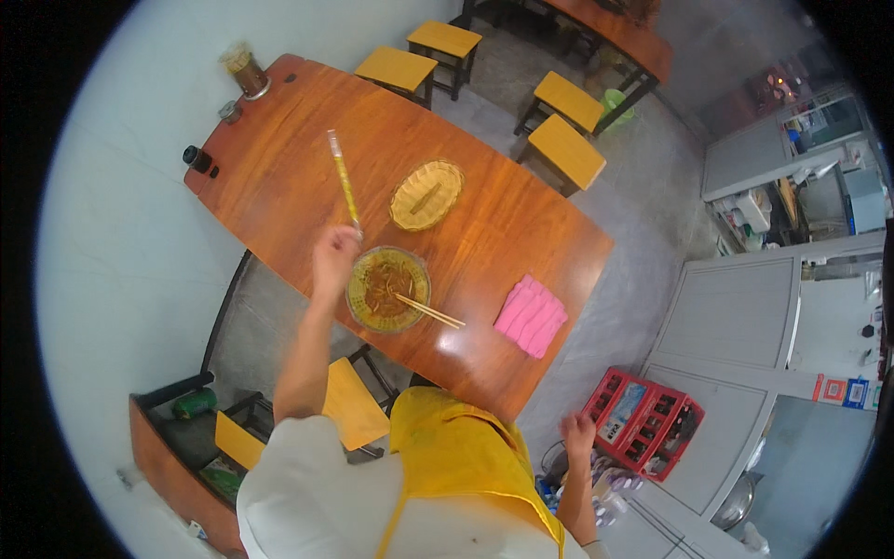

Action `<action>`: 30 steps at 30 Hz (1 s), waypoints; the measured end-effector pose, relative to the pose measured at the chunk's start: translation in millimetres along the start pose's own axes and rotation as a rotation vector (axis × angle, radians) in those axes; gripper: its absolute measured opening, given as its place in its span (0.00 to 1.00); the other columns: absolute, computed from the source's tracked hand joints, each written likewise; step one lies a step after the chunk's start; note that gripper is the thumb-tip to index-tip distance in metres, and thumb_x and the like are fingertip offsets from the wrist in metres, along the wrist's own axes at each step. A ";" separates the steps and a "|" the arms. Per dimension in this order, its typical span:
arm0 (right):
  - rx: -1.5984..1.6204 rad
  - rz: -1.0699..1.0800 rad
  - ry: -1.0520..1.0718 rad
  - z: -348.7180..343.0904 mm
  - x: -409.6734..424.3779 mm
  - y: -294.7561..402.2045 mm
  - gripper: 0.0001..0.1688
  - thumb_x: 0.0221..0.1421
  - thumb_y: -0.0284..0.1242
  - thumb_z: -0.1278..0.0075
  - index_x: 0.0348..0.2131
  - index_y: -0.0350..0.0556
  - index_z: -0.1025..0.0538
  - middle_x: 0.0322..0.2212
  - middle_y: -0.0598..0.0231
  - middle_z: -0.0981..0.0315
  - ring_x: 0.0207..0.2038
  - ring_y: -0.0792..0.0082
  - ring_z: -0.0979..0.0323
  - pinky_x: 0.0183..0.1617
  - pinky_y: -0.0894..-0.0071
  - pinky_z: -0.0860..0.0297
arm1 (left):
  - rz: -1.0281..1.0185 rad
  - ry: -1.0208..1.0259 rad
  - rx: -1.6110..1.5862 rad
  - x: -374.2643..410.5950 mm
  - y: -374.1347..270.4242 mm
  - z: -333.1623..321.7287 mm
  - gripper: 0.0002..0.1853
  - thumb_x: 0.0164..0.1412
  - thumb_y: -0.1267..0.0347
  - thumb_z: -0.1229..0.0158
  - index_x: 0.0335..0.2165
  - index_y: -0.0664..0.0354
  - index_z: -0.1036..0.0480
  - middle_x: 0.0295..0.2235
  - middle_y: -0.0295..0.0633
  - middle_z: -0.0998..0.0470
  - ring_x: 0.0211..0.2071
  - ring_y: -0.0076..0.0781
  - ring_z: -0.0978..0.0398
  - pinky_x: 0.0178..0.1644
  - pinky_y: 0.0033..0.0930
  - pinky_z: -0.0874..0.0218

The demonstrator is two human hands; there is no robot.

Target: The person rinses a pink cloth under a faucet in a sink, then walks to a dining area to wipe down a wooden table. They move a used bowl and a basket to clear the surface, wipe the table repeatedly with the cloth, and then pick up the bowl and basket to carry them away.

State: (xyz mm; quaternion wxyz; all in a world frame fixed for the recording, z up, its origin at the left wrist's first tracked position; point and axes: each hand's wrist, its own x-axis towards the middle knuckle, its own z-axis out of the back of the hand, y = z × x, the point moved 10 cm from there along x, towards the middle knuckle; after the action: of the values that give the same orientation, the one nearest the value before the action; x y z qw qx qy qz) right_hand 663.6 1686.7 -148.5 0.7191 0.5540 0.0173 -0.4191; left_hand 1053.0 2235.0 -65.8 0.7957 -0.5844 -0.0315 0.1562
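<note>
My left hand [335, 257] is over the wooden table, blurred, its fingers at the near end of a slim yellow packet in clear plastic [343, 178]. Whether the fingers grip the packet or only meet its end is hard to tell. Just right of that hand stands a bowl [389, 288] with noodles in brown broth. A pair of chopsticks [436, 312] leans out over the bowl's rim. Beyond the table's right end hangs my right hand [578, 432], near a red bottle crate, with no object visible in it; its fingers are too blurred to read.
On the wooden table [279, 182] are an oval wicker basket [426, 195] and a folded pink cloth [532, 316]. Chopsticks fill a holder [246, 72] by the wall. Yellow-topped stools [357, 405] stand around. The red crate [642, 423] sits on the floor by grey cabinets [726, 311].
</note>
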 end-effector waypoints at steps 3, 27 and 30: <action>0.055 0.107 0.227 -83.0 0.5 100.3 0.13 0.59 0.26 0.54 0.43 0.36 0.29 0.32 0.62 0.26 0.31 0.77 0.29 0.36 0.78 0.30 | -0.055 0.357 -0.227 -104.9 -47.2 -66.4 0.02 0.56 0.77 0.47 0.30 0.62 0.28 0.26 0.32 0.28 0.28 0.17 0.31 0.33 0.22 0.38; 0.110 -0.605 0.071 -43.3 175.8 -230.7 0.11 0.51 0.28 0.54 0.24 0.40 0.24 0.14 0.63 0.29 0.14 0.73 0.31 0.19 0.72 0.34 | -0.748 0.541 1.101 -228.8 32.7 -427.6 0.34 0.58 0.58 0.53 0.58 0.67 0.46 0.61 0.55 0.51 0.63 0.50 0.57 0.65 0.52 0.71; -0.047 -0.519 0.121 -66.9 192.8 -261.3 0.13 0.50 0.29 0.54 0.20 0.39 0.24 0.14 0.59 0.27 0.15 0.68 0.29 0.22 0.68 0.32 | -0.745 0.525 1.066 -231.1 30.5 -429.6 0.35 0.56 0.59 0.52 0.58 0.68 0.46 0.61 0.56 0.50 0.63 0.54 0.56 0.64 0.55 0.70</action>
State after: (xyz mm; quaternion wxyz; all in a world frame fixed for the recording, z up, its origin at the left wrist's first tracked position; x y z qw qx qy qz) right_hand 655.4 1619.4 -473.0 0.5979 0.5383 0.2115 -0.5550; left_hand 927.1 1781.9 -199.2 0.9557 -0.0831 0.0443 -0.2789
